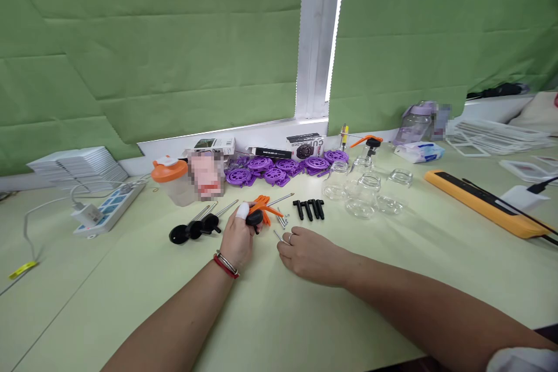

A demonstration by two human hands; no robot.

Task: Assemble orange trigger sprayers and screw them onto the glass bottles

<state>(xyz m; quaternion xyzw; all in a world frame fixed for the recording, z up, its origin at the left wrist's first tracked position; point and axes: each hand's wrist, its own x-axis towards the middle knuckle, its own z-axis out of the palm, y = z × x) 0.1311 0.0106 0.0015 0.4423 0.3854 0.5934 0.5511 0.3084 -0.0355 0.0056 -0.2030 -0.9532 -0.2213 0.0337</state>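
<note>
My left hand (pixel 239 235), its thumb tip wrapped in white, grips a black cap (pixel 254 218) with a curved orange lever (pixel 267 207) on it. A thin metal rod (pixel 285 199) points up and right from there. My right hand (pixel 305 254), a ring on one finger, pinches a thin metal pin (pixel 278 235) just right of the left hand. Several orange levers and small metal pins (pixel 282 221) lie behind the hands. Black round caps with metal rods (pixel 179 234) rest left of my left hand. Several black spouts (pixel 309 209) lie beyond my right hand.
Purple folding cup holders (pixel 275 176) are piled at the back, by small boxes (pixel 307 147). Clear glass bottles (pixel 361 206) stand right, one topped with an orange lever. A power strip (pixel 111 209) and orange-lidded cup (pixel 171 177) are left; a yellow-orange power strip (pixel 483 206) is right.
</note>
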